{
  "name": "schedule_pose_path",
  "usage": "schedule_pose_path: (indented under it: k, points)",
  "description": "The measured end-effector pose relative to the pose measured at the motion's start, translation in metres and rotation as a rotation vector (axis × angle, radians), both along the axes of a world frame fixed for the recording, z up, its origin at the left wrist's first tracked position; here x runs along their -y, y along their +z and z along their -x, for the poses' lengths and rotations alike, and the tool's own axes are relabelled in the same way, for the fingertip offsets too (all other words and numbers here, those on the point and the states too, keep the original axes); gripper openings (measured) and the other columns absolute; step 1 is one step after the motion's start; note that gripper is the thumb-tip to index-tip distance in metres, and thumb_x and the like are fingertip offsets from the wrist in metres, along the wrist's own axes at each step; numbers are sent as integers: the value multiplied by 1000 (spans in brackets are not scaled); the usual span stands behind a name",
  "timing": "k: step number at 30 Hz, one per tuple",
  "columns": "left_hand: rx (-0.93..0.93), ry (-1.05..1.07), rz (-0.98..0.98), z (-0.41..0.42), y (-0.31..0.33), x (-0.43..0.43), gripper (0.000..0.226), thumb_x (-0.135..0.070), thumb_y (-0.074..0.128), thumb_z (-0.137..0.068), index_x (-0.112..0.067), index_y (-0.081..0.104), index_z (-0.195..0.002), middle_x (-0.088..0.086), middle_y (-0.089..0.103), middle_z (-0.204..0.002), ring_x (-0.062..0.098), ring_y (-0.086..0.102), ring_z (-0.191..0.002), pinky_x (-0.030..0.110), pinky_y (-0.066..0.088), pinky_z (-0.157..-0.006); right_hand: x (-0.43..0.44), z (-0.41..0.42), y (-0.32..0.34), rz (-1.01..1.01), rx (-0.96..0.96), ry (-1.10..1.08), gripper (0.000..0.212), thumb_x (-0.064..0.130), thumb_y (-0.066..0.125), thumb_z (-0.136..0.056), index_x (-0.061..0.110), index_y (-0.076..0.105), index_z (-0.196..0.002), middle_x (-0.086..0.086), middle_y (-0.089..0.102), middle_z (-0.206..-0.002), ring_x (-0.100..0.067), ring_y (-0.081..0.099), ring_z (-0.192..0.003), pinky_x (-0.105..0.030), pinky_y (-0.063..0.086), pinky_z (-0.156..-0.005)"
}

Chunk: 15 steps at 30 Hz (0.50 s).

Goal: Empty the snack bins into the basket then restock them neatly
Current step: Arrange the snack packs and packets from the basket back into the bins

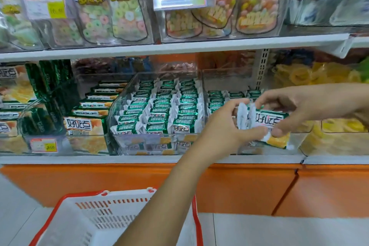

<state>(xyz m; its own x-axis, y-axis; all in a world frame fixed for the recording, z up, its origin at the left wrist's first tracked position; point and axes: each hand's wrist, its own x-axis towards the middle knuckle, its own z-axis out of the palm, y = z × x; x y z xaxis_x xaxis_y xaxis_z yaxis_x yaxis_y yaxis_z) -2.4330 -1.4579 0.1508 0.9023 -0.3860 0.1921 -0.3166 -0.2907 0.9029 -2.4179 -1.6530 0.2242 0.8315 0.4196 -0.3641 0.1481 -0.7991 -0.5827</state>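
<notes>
Squarely mid-frame: a small bunch of green-and-white snack packets (266,121), standing on edge in the air just in front of the right-hand clear bin (225,78), above the front lip of the lower shelf (139,159). Pinched at the near side by the left hand (224,126), thumb underneath, fingers curled over the crimped white ends. Gripped from the other side by the right hand (289,106), fingertips bent down onto the printed face of the front packet, forearm entering from the right edge.

Behind the hands, inside that bin, a few rows of the same packets toward the back. Just to its left, a second clear bin (159,138) packed with three tidy rows of matching packets. Further left, green snack boxes (85,126) stacked in steps, with a red-and-yellow price tag (44,145) on the shelf front. To the right, tubs of yellow snacks (311,78), blurred.

On the shelf above, clear pouches of ring-shaped sweets (111,16) under cartoon headers. Below the shelving, an orange base panel (249,187). On the pale floor, a white basket with a red rim (65,201), its right side crossed by the left forearm.
</notes>
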Motion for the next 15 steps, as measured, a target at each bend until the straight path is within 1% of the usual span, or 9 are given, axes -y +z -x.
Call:
schedule_pose_path:
  k: [1,3,5,6,7,8,10,13,15]
  points:
    - [5,-12,7,-9,1,8,64,-37,75,-78,-32,44,-134,-8,57,-114,-3,57,-90,17,49,-74,5,0,2,-1,11,-28,63,56,86,-51,44,58,-107,5,62,-114,-17,57,-108,-42,44,-100]
    - [5,-21,70,-24,2,22,65,-37,76,-76,-29,45,-133,-5,57,-122,7,59,-104,31,52,-88,15,-3,6,-2,75,-69,56,59,83,-50,48,60,-100,8,68,-101,-18,62,-97,-44,46,-94]
    - [39,-6,87,-38,1,33,63,-37,73,-81,-24,44,-135,-5,56,-127,7,55,-112,30,49,-94,27,-8,12,73,177,-149,56,62,81,-50,44,60,-99,8,71,-92,-18,64,-85,-41,47,-87]
    - [73,8,22,-44,-1,37,62,-40,68,-84,-23,41,-138,-6,54,-131,6,52,-116,27,45,-96,32,-12,13,154,237,-204,56,60,80,-54,41,59,-102,8,71,-90,-17,63,-85,-39,46,-85]
    - [122,24,-95,-49,-5,39,61,-42,63,-88,-22,39,-140,-6,51,-135,6,49,-120,24,41,-98,36,-14,13,245,304,-245,55,53,81,-58,37,57,-105,10,69,-93,-15,61,-87,-36,46,-84]
    - [181,25,-229,-54,-10,41,59,-43,58,-91,-20,38,-142,-5,49,-137,9,47,-123,24,39,-99,40,-18,11,337,380,-270,54,46,82,-62,33,55,-108,9,66,-97,-15,59,-90,-34,45,-82]
    - [260,-51,-468,-57,-24,45,52,-41,51,-95,-17,42,-140,1,48,-140,16,47,-125,29,39,-102,42,-27,1,451,495,-256,54,38,83,-67,26,54,-111,4,62,-102,-18,56,-92,-33,45,-80]
    - [346,-186,-724,-54,-46,50,49,-45,48,-96,-16,50,-135,4,53,-132,22,51,-118,32,44,-92,37,-39,-18,541,483,-187,56,34,82,-69,21,51,-113,2,59,-105,-18,53,-90,-30,43,-76]
    - [451,-177,-850,-52,-56,50,51,-51,44,-95,-17,50,-134,4,57,-127,23,54,-112,34,46,-86,32,-45,-30,604,451,-142,57,31,81,-71,20,49,-117,0,58,-110,-18,50,-91,-27,40,-75]
